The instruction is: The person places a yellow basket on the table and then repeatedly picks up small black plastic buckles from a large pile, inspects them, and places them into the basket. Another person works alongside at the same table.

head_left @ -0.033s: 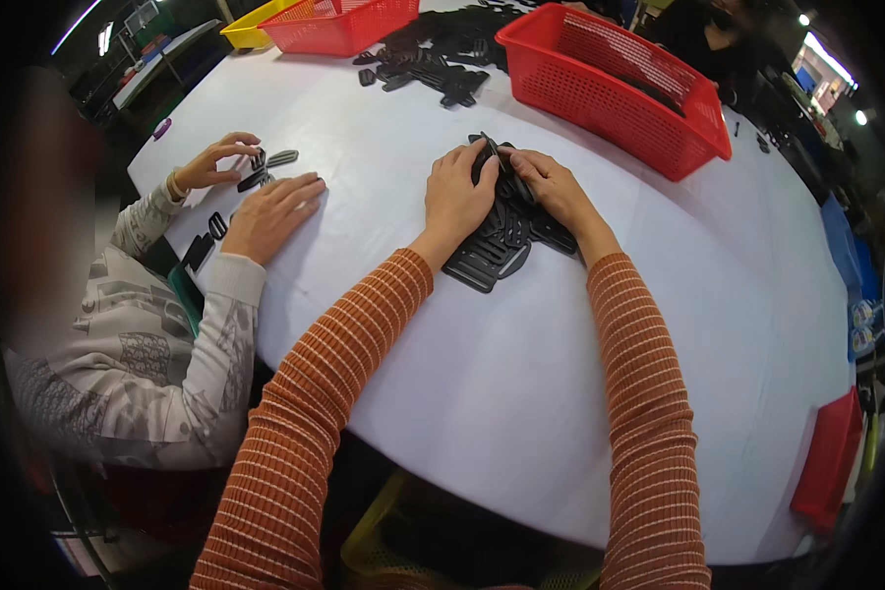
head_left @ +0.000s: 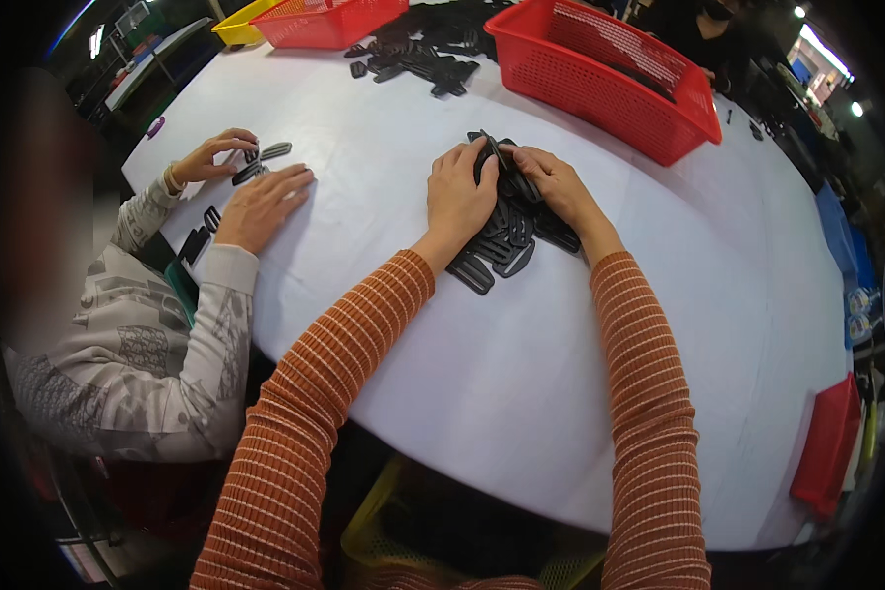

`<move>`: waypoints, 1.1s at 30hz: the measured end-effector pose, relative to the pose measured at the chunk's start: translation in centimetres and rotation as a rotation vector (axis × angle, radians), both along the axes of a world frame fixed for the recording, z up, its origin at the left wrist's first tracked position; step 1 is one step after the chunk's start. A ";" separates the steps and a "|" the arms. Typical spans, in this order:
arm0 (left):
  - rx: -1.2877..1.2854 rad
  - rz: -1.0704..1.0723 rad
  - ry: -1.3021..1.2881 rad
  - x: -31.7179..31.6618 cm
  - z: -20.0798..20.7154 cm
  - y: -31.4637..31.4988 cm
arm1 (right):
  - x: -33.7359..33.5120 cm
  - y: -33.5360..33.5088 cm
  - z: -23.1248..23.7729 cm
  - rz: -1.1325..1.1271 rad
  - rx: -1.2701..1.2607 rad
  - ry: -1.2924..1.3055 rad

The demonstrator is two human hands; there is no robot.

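Observation:
My left hand (head_left: pixel 459 192) and my right hand (head_left: pixel 558 187) meet over a small heap of black plastic strap buckles (head_left: pixel 506 236) on the white table. Both are closed, with the fingers curled round black slotted buckles (head_left: pixel 502 157) held up at the top of the heap. Where one hand's buckles end and the other's begin is hard to tell, since fingers cover part of them. Below my wrists, loose flat buckles with several slots lie overlapping on the tabletop.
At the left, a co-worker's hands (head_left: pixel 256 206) rest by several black buckles (head_left: pixel 249 172). A red perforated basket (head_left: pixel 600 108) stands beyond my right hand. Farther back lie a big pile of black pieces (head_left: pixel 418 59), another red basket (head_left: pixel 329 25) and a yellow one (head_left: pixel 241 25).
The view has shifted slightly, so the baskets and the far pile sit a little higher and more to the left. My hands keep their hold above the heap.

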State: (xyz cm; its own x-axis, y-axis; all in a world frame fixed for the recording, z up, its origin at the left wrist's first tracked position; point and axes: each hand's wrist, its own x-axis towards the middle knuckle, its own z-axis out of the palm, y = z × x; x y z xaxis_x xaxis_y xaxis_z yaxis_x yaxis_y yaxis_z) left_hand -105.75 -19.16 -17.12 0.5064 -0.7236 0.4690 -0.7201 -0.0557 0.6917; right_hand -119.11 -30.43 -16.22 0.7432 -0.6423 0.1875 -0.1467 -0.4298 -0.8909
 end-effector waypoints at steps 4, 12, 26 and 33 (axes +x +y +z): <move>-0.048 -0.107 0.018 -9.3 -0.1 4.5 | -9.6 5.1 1.2 -0.052 0.059 -0.017; -0.101 -0.702 0.306 -16.5 6.7 13.4 | -27.6 16.8 4.8 -0.384 -0.267 0.120; 0.267 -0.711 -0.273 -9.2 6.2 25.2 | -24.7 34.4 4.8 -0.572 -0.721 0.293; 0.204 -0.875 -0.369 -12.8 5.4 28.7 | -25.2 37.1 3.3 -0.488 -0.796 0.465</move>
State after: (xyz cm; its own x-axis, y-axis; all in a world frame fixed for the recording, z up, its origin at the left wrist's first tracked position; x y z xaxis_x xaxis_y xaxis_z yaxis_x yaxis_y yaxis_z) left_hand -118.53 9.56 -11.69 -0.4035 -0.8594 0.3141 -0.7336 0.5090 0.4502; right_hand -144.30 6.66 -12.96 0.5438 -0.7083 0.4501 -0.7183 -0.6702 -0.1868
